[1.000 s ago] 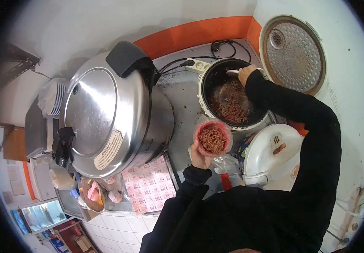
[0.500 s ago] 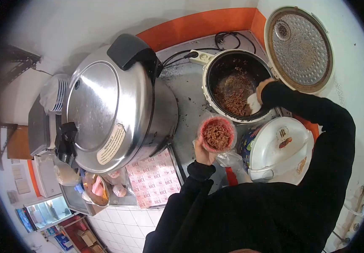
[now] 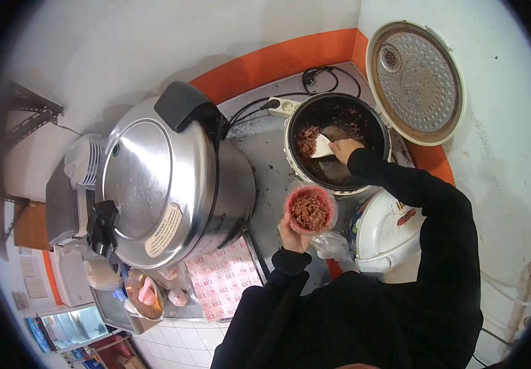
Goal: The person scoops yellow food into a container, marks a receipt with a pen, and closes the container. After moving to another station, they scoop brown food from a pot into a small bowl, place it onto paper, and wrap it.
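Note:
My left hand [image 3: 291, 237] is closed around a pink bowl [image 3: 288, 206] wrapped in clear plastic. Reddish-brown cooked rice [image 3: 310, 211] fills it. Over the open rice cooker [image 3: 291, 144], my right hand [image 3: 345, 149] grips a white rice paddle [image 3: 322, 147]. The paddle's blade touches a clump of rice [image 3: 306, 141] at the left side of the dark inner pot, and much of the pot's bottom shows bare. The cooker's round lid [image 3: 416, 83] stands raised at the upper right. Part of the paddle's handle is hidden in my fingers.
A large steel cooker [image 3: 142, 178] with a black handle stands at left. Printed paper sheets [image 3: 222, 277] lie on a tray near the counter's front edge. A white-lidded container [image 3: 382, 230] sits by my right arm. A power strip [image 3: 284, 107] and cables run behind the rice cooker.
My right hand has carried the paddle from the pot's right side to its left, gathering rice there. The bowl stays nearly in place in my left hand. The camera view has shifted slightly.

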Demonstrator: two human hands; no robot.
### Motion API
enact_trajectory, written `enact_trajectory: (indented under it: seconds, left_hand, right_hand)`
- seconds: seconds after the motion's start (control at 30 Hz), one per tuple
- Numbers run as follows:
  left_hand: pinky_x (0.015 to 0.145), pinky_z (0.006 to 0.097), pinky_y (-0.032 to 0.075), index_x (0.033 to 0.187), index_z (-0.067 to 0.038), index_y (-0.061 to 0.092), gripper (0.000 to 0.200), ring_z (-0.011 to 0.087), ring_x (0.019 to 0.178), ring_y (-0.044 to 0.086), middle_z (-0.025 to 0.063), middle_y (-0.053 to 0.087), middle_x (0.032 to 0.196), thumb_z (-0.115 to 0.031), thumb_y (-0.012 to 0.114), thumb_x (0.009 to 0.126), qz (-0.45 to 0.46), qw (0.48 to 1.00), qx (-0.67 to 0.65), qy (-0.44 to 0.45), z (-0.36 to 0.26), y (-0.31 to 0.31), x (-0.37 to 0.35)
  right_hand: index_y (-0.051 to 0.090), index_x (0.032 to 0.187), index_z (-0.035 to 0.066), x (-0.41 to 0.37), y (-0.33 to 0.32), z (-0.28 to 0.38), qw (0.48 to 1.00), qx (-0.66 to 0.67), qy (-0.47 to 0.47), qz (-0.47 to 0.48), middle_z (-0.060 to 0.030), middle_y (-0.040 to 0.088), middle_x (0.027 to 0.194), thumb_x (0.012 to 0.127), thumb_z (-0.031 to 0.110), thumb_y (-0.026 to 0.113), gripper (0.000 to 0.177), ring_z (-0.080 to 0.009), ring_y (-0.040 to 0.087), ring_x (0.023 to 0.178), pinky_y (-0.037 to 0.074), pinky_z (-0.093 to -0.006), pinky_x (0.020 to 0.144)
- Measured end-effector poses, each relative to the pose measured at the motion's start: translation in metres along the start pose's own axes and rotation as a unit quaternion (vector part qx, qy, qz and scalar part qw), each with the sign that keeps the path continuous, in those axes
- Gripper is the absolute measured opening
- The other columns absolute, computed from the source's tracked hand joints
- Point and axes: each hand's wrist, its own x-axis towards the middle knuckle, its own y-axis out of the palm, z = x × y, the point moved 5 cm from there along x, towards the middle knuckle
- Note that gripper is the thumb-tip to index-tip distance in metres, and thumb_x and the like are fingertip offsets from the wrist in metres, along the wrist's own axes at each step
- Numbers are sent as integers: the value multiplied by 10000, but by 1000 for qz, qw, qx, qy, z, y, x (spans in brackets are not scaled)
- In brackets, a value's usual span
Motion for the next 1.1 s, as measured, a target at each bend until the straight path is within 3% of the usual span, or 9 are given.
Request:
enact_trajectory:
  seconds: [0.27, 0.4, 0.47, 0.57, 0.67, 0.7, 0.93, 1.0, 1.1]
  left_hand:
    - [855, 376, 351, 1138, -58, 347, 501, 237, 1019, 414, 104, 415, 1110, -383, 412, 763, -24, 986, 69, 149, -63, 36, 19]
    - [849, 356, 350, 1152, -99, 314, 483, 199, 1035, 393, 76, 377, 1121, -380, 413, 773, 22, 957, 208, 201, -86, 60, 58]
    - [835, 354, 365, 1141, -103, 300, 466, 200, 1026, 398, 71, 378, 1100, -360, 429, 774, 49, 958, 189, 210, -79, 74, 73]
    - [842, 362, 354, 1117, -122, 270, 412, 202, 1043, 374, 65, 358, 1109, -293, 448, 787, 72, 976, 113, 172, -57, 98, 80]
    - [842, 369, 358, 1117, -120, 263, 392, 210, 1041, 378, 77, 358, 1103, -292, 422, 802, 64, 983, 52, 163, -34, 104, 84]
    - [842, 381, 360, 1130, -122, 251, 397, 219, 1039, 381, 90, 355, 1106, -300, 403, 809, 56, 985, 30, 161, -28, 99, 87]
    - [861, 386, 339, 1151, -80, 315, 419, 229, 1041, 391, 101, 394, 1123, -343, 337, 826, 66, 990, -47, 116, -18, 85, 78]
    - [858, 378, 342, 1143, -56, 320, 435, 228, 1036, 394, 108, 400, 1115, -351, 339, 824, 55, 986, -22, 158, -30, 90, 74]
    - [884, 358, 317, 1158, -97, 311, 431, 224, 1051, 382, 92, 388, 1139, -342, 383, 811, 78, 988, -59, 117, -36, 85, 74]
  right_hand:
    - [557, 849, 60, -25, -42, -1, 988, 135, -59, -44, -169, 550, 768, 775, 346, 357, 357, -330, 521, 755, 393, -389, 688]
    - [537, 788, 41, -54, -97, 24, 991, 67, -104, -57, -179, 538, 721, 792, 320, 346, 338, -343, 509, 725, 385, -405, 644]
    - [511, 750, 39, -69, -125, 37, 982, 67, -144, -106, -197, 518, 671, 811, 288, 331, 313, -360, 494, 695, 372, -420, 601]
    - [496, 844, 53, -97, -132, 64, 967, -102, -169, -161, -135, 506, 654, 791, 249, 383, 232, -286, 522, 621, 399, -373, 519]
    - [453, 977, 18, -130, -115, 83, 895, -271, -224, -274, -37, 451, 666, 701, 159, 454, 309, -175, 513, 569, 408, -287, 446]
    - [406, 1082, 20, -133, -109, 81, 905, -260, -227, -248, -58, 439, 693, 723, 174, 483, 399, -191, 488, 576, 405, -291, 464]
    - [417, 1104, 70, -130, -124, 70, 929, -229, -232, -177, -61, 436, 677, 742, 174, 481, 382, -200, 495, 565, 404, -297, 473]
    - [441, 1075, 89, -128, -148, 75, 924, -179, -252, -225, -65, 464, 688, 761, 177, 466, 327, -219, 510, 552, 414, -311, 482]
    - [489, 1019, 88, -120, -175, 73, 920, -107, -252, -280, -76, 509, 674, 745, 178, 483, 288, -236, 532, 575, 419, -325, 503]
